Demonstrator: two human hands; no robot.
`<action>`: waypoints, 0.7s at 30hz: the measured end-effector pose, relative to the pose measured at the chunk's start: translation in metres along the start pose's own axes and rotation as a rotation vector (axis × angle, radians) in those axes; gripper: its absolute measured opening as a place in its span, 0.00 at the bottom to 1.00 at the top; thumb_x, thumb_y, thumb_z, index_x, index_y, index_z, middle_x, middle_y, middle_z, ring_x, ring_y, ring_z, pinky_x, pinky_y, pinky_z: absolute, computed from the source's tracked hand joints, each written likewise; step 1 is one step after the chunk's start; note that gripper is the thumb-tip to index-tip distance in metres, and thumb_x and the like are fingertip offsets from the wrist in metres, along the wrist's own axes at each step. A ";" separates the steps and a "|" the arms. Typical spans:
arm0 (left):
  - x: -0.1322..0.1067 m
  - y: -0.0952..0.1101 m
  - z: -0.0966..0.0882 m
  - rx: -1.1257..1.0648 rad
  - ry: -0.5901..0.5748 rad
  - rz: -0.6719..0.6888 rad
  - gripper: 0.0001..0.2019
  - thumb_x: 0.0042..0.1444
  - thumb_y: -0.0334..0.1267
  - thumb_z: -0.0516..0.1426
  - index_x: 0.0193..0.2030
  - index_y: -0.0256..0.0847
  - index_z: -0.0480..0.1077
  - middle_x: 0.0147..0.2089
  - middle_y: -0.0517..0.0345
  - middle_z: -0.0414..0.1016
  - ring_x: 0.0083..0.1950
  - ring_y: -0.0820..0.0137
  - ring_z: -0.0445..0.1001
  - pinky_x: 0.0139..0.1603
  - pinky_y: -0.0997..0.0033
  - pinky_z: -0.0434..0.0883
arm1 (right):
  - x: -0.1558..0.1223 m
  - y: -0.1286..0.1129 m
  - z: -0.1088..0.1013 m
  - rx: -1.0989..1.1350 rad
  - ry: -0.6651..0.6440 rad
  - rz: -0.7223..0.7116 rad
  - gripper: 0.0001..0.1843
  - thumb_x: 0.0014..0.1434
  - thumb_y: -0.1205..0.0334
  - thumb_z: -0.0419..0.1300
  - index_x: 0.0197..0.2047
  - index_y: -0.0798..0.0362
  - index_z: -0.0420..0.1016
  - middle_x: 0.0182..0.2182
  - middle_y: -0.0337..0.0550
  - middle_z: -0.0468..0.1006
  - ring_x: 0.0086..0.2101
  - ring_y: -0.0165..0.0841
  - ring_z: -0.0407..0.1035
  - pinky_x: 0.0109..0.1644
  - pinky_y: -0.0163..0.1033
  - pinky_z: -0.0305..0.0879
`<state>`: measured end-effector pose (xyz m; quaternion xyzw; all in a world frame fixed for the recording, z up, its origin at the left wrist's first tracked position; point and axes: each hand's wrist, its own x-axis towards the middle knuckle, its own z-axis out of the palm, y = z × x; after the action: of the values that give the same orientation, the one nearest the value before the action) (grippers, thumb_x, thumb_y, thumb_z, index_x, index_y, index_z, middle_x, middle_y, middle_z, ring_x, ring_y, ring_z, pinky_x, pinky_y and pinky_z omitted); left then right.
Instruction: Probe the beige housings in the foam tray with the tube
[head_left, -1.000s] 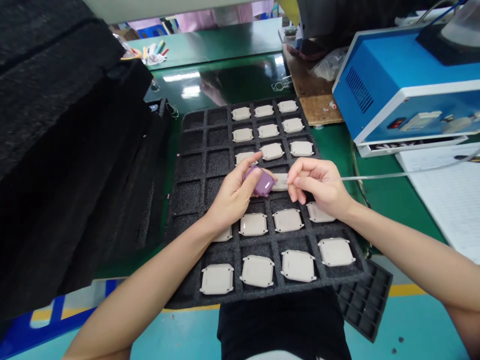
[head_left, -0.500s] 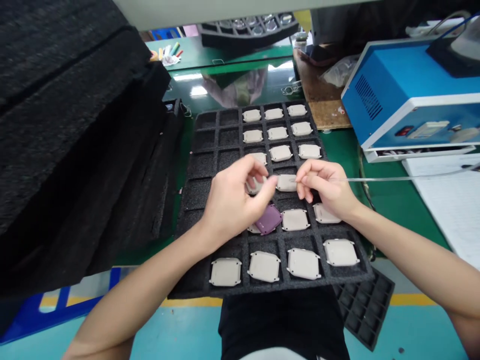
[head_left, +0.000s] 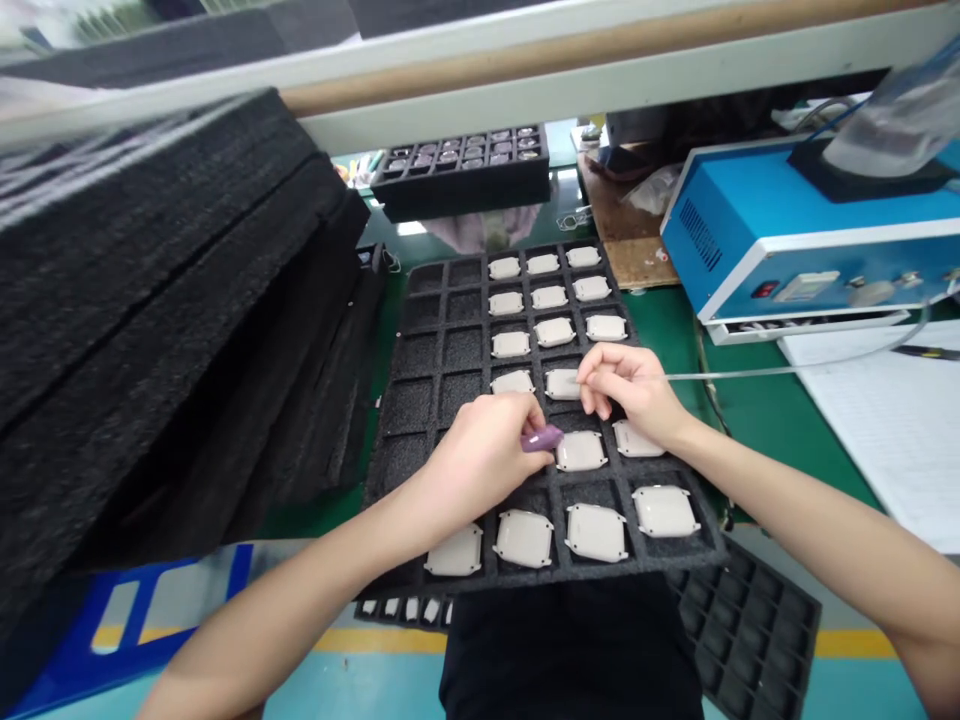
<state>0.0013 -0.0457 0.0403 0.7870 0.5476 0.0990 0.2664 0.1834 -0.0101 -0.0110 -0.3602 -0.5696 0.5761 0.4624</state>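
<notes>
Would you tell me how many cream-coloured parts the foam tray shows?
17 cream-coloured parts show on the foam tray: three each in the far three rows, two each in the next two, four in front. Others may lie under the left hand and right hand.

A green bench point(head_left: 739, 420) holds a black foam tray point(head_left: 405, 410).

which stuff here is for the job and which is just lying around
In use:
left hand pinching a purple plastic piece
right hand holding a thin clear tube
cream rounded-square plastic pieces in a black foam grid tray

Lying about:
blue-and-white benchtop machine
stacked black foam sheets
white paper
</notes>
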 end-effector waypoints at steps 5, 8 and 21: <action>0.025 -0.009 -0.004 -0.627 -0.044 -0.082 0.12 0.53 0.45 0.56 0.28 0.37 0.67 0.23 0.62 0.64 0.21 0.77 0.59 0.21 0.76 0.56 | 0.001 -0.001 0.001 0.009 -0.003 -0.005 0.04 0.49 0.65 0.55 0.26 0.57 0.68 0.14 0.36 0.71 0.13 0.22 0.58 0.18 0.29 0.52; 0.043 -0.015 0.000 -1.070 -0.064 -0.158 0.10 0.55 0.41 0.53 0.30 0.35 0.66 0.25 0.58 0.68 0.18 0.81 0.52 0.16 0.80 0.49 | 0.001 -0.002 0.001 0.004 0.019 0.003 0.05 0.49 0.64 0.55 0.26 0.57 0.68 0.14 0.36 0.71 0.13 0.22 0.58 0.17 0.29 0.53; 0.039 -0.040 0.024 -1.218 -0.195 0.124 0.18 0.58 0.42 0.56 0.54 0.39 0.65 0.48 0.50 0.73 0.46 0.64 0.76 0.48 0.64 0.71 | -0.003 0.002 -0.003 0.078 -0.017 -0.129 0.02 0.52 0.70 0.55 0.29 0.58 0.69 0.16 0.36 0.72 0.14 0.22 0.60 0.18 0.28 0.55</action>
<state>-0.0054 -0.0077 -0.0062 0.5295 0.3192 0.3365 0.7103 0.1867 -0.0120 -0.0137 -0.2996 -0.5728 0.5699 0.5073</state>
